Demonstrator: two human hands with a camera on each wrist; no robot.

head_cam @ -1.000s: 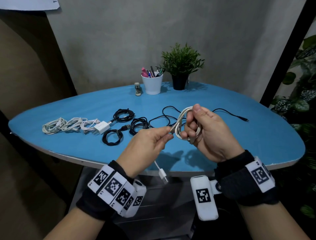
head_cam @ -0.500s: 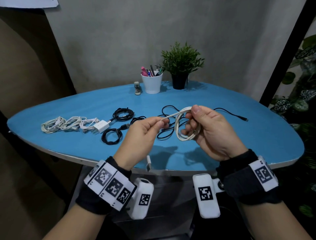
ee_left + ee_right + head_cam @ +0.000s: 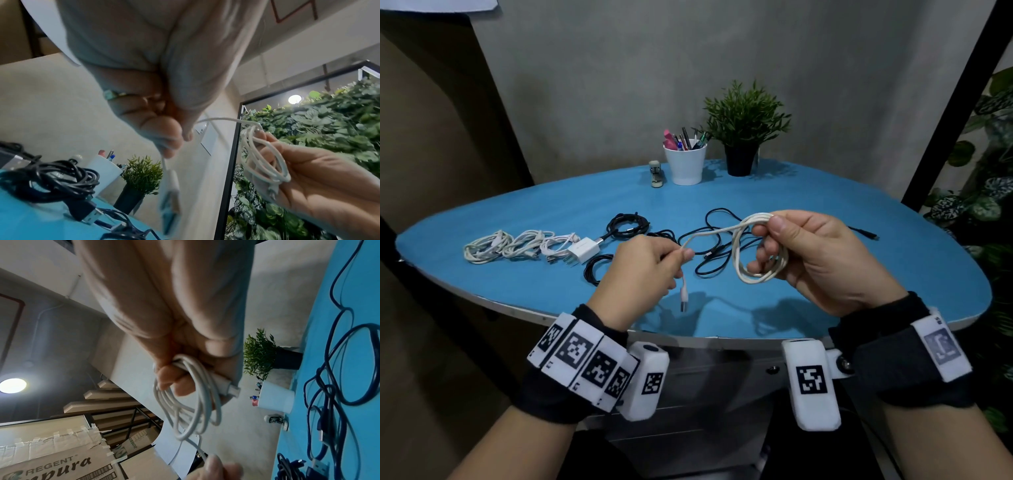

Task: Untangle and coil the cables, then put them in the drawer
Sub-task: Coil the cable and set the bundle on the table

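My right hand [image 3: 808,253] grips a small coil of white cable [image 3: 760,253] above the blue table [image 3: 876,284]; several loops hang round its fingers [image 3: 176,382]. The free end of the white cable [image 3: 222,120] runs left to my left hand [image 3: 647,267], which pinches it between thumb and forefinger. Its USB plug [image 3: 684,298] dangles below that hand. Behind my hands a loose black cable [image 3: 715,222] lies uncoiled. To the left lie coiled black cables [image 3: 626,224] and coiled white cables [image 3: 510,243] beside a white charger [image 3: 583,248].
A white pen cup [image 3: 685,164], a potted plant [image 3: 743,137] and a small stapler [image 3: 655,174] stand at the table's far edge. A metal drawer unit [image 3: 715,394] sits under the table between my wrists. Leafy plants [image 3: 989,192] fill the right side.
My left hand has moved left and down, away from the coil, drawing out the free end of the white cable. The right hand has kept its grip on the coil.
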